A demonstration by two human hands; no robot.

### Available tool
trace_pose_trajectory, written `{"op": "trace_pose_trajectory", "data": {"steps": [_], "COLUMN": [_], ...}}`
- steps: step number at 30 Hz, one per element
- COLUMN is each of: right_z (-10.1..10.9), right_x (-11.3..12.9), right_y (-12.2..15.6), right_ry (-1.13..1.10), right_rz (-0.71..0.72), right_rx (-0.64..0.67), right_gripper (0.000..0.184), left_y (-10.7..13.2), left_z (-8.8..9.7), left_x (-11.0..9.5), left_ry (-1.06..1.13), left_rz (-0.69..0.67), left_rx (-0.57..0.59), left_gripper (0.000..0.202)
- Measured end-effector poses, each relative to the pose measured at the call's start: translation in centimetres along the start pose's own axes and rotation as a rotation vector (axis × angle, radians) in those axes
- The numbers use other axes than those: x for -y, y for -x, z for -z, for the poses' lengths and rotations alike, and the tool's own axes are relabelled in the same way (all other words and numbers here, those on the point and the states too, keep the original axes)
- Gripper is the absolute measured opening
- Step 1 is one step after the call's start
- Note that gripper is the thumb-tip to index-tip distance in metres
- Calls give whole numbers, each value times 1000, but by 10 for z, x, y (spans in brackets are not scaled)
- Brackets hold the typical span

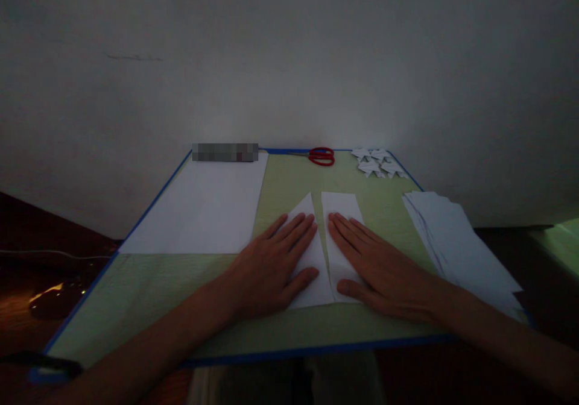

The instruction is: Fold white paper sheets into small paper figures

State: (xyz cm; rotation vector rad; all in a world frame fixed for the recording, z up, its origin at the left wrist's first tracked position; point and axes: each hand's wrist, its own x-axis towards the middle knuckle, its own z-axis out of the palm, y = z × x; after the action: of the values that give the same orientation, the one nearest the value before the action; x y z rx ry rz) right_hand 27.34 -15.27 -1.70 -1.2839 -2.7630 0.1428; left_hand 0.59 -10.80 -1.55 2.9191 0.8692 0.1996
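Note:
My left hand lies flat with its fingers stretched over a white piece of paper whose top comes to a slanted point. Beside it, my right hand rests palm down on another white piece of paper, which has a straight top edge. A narrow gap runs between the two pieces, wider at the top and closing toward the bottom. Both hands hide much of the paper beneath them. Neither hand grips anything.
Red-handled scissors lie at the back edge of the green, blue-edged table. Several small folded paper shapes sit at the back right. White sheets lie on the left, and a loose paper stack on the right. A wall stands behind.

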Motion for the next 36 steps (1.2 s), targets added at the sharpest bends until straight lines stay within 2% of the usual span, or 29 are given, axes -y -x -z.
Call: {"op": "trace_pose_trajectory", "data": {"steps": [7,11,15,19,22,27,31,36], "right_z": [4,8,7,5,4,9,14,7], "right_x": [-7,-13,-18,-18,-17,-16,-3,14], "right_y": [-2,-8,-11,-10,-10,-9,-3,8], "right_ry": [-15,-46,-69,-72,-92,-96,-73,-52], "right_rz": [53,77,76,61,57,59,67,70], "right_rx": [-32,-25,-30,-44,-74,-104,-156,-72], "right_gripper": [82,85,86,86,86,81,73,70], "left_y": [0,0,-2,-5,-7,-5,7,17], "left_z": [1,8,19,24,25,22,16,7], "left_x": [3,7,11,15,17,6,-10,-22], "left_ry": [36,74,107,115,62,-45,-19,14], "left_rz": [-6,-56,-77,-78,-75,-44,-72,-65], "left_rx": [-25,-39,-70,-64,-42,-95,-111,-63], "left_gripper": [66,51,54,42,40,53,49,55]}}
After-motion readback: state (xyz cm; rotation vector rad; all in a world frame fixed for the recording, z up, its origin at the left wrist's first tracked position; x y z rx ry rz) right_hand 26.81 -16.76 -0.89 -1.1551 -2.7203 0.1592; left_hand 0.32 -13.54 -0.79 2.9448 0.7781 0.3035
